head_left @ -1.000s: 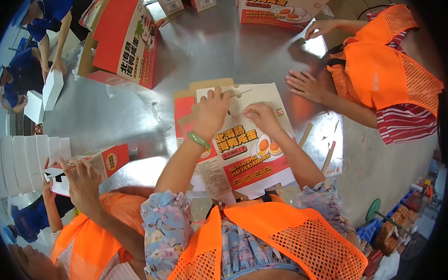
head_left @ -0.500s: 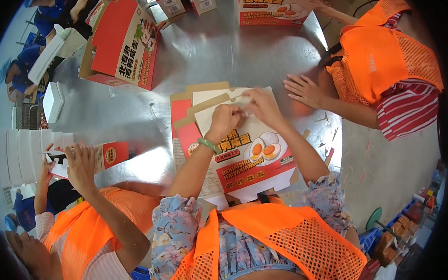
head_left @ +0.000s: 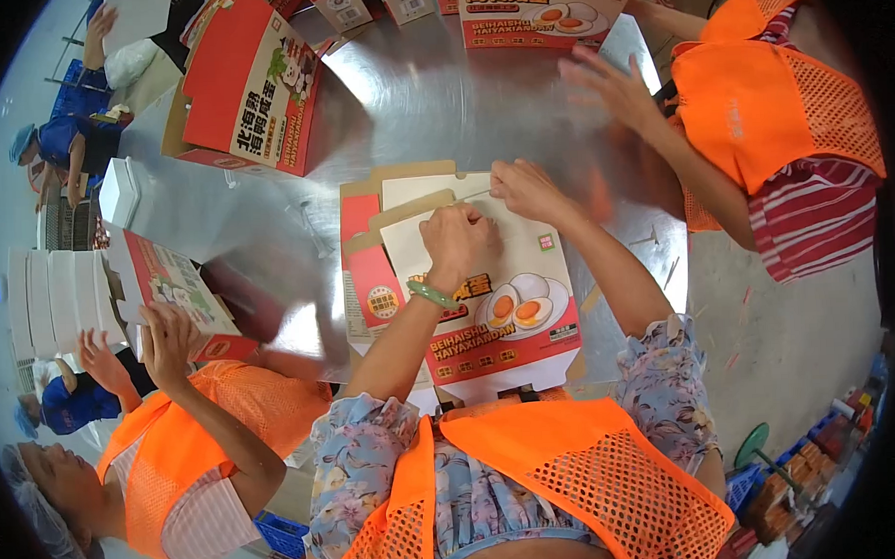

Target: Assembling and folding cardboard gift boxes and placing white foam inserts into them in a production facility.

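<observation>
A flat carton [head_left: 531,351], white and red with a picture of cut eggs, lies on the metal table in front of me. Other flat cartons [head_left: 361,218] stick out from under its left side. My left hand [head_left: 458,244] rests closed on the upper part of the top carton; what its curled fingers hold, if anything, is hidden. By the carton's far edge, the fingers of my right hand [head_left: 526,190] are pinched at the end of a thin pale strip [head_left: 476,194]. The strip runs from there toward my left hand. A green bangle circles my left wrist.
An assembled red carton [head_left: 245,98] stands far left, and another [head_left: 546,20] stands at the back. A co-worker on the left handles a carton [head_left: 183,291] beside stacked white foam boxes [head_left: 59,301]. At right, a co-worker's hand [head_left: 614,87] reaches over the metal table [head_left: 430,110].
My right hand has stopped blurring and is pinched near the carton's far edge; my left hand has turned into a fist slightly nearer me. The right co-worker's hand has lifted away toward the back.
</observation>
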Demonstrator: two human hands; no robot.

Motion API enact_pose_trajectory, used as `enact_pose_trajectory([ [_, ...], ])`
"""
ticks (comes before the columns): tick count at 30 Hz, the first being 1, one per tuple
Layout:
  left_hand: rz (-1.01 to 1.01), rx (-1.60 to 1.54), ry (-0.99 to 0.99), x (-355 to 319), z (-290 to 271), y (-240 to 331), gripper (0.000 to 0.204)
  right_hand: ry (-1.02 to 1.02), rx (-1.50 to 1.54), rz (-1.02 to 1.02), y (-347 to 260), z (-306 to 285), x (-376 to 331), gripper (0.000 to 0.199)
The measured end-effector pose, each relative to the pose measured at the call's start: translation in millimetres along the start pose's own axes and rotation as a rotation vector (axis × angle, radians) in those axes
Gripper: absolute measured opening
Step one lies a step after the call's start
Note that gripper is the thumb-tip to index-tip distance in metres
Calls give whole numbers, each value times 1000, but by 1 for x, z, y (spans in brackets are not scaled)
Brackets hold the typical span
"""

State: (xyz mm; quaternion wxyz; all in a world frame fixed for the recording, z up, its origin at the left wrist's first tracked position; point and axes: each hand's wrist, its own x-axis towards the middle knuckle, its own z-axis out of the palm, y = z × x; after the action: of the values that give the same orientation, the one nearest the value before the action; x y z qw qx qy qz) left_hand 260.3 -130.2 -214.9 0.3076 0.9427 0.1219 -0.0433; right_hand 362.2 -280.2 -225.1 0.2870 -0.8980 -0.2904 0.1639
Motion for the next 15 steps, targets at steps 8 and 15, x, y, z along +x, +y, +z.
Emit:
enact_pose_trajectory([
  [8, 135, 75, 267, -12, 25, 8, 5, 67, 62, -18, -14, 8, -5, 11],
  [15, 427, 397, 414, 0, -18, 13, 31, 39, 161, -18, -28, -21, -15, 11],
])
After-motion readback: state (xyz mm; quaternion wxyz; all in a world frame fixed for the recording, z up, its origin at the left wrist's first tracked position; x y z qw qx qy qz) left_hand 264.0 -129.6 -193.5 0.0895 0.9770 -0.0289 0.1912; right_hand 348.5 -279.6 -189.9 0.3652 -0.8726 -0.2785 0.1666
